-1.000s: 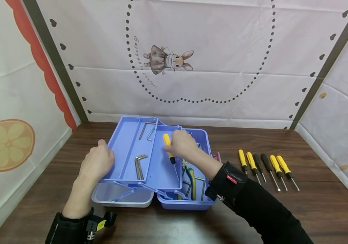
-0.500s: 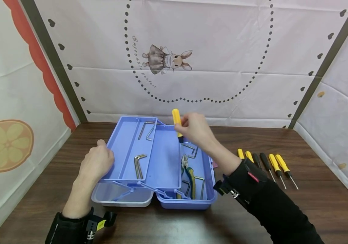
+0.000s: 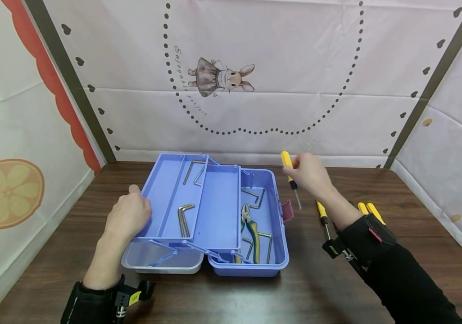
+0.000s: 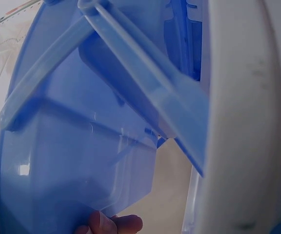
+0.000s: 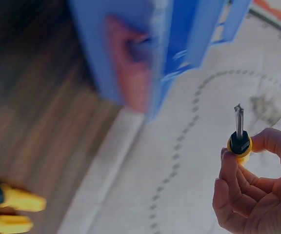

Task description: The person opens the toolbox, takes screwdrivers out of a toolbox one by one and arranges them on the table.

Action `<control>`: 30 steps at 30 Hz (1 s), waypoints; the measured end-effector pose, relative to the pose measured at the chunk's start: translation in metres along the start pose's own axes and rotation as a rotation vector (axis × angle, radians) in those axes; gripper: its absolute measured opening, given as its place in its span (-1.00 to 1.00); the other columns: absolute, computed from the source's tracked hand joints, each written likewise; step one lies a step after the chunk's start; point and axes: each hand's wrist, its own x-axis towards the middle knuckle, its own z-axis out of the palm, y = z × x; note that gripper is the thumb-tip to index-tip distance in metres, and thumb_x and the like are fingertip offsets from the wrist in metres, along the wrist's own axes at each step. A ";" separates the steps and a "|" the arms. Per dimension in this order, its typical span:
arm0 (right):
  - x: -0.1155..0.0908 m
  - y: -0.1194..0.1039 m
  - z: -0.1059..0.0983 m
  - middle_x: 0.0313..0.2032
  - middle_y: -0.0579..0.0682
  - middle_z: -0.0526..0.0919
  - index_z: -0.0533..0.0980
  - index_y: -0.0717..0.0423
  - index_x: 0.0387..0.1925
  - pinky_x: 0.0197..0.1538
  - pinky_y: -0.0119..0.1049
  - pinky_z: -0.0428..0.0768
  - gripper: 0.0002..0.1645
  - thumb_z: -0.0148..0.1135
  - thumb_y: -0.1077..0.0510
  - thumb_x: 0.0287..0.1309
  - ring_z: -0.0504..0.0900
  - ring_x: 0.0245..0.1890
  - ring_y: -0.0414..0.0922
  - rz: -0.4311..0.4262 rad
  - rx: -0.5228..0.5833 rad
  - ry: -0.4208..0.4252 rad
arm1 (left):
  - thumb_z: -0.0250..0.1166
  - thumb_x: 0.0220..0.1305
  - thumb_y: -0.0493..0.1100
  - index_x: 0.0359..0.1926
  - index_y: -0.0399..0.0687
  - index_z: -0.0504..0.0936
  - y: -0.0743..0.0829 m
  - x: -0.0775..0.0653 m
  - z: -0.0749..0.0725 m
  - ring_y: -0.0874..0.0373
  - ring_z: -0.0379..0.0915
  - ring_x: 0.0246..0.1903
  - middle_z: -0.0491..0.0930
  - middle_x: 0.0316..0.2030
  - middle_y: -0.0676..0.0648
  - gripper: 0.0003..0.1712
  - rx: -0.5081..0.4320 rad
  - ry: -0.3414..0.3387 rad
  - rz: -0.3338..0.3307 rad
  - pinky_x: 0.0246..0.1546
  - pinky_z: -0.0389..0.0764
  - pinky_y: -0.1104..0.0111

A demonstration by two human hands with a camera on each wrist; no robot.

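My left hand (image 3: 127,216) grips the left edge of the upper tray (image 3: 164,202) of a blue folding toolbox (image 3: 251,271). In the left wrist view its fingertips (image 4: 104,225) curl under the tray's wall. To the right of the box, my right hand (image 3: 311,173) pinches a screwdriver (image 3: 286,160) by its yellow handle, held above the table with its shaft slanting down. The right wrist view shows the screwdriver's tip (image 5: 239,114) facing the camera. Several hex keys (image 3: 184,220) lie in the upper tray; pliers (image 3: 254,234) and more hex keys lie in the box bottom.
On the table (image 3: 304,288) right of the box lie other screwdrivers, one with a yellow handle (image 3: 321,210), partly hidden by the right forearm. A pink latch (image 3: 287,210) sticks out from the box's right side. A printed cloth wall (image 3: 287,90) stands behind.
My right hand has lifted the yellow screwdriver up from the middle tray and carried it right, past the toolbox's edge. My left hand stays on the upper tray.
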 end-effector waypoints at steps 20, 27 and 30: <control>-0.009 0.074 0.039 -0.58 0.10 0.43 0.43 0.36 -0.45 -0.62 -0.34 0.34 -0.65 0.16 0.07 0.05 0.42 -0.62 -0.07 0.283 -0.219 -0.215 | -0.19 0.21 -0.27 -0.18 -0.60 0.19 0.000 0.000 -0.001 -0.03 0.38 -0.69 0.41 -0.51 -0.45 -0.65 -0.004 0.001 0.002 -0.79 0.42 0.22; -0.010 0.085 0.047 -0.57 0.10 0.44 0.43 0.35 -0.41 -0.63 -0.33 0.36 -0.68 0.16 0.09 0.05 0.46 -0.63 -0.06 0.330 -0.224 -0.254 | -0.19 0.21 -0.27 -0.18 -0.59 0.19 0.000 -0.001 -0.001 -0.02 0.37 -0.69 0.41 -0.52 -0.43 -0.66 -0.005 -0.007 -0.002 -0.79 0.41 0.23; -0.009 0.088 0.051 -0.56 0.11 0.46 0.44 0.36 -0.38 -0.63 -0.33 0.39 -0.67 0.17 0.10 0.05 0.49 -0.67 -0.09 0.353 -0.227 -0.279 | -0.19 0.22 -0.26 -0.18 -0.59 0.19 -0.001 -0.001 0.000 -0.02 0.38 -0.68 0.41 -0.52 -0.43 -0.66 -0.007 -0.013 -0.005 -0.79 0.41 0.23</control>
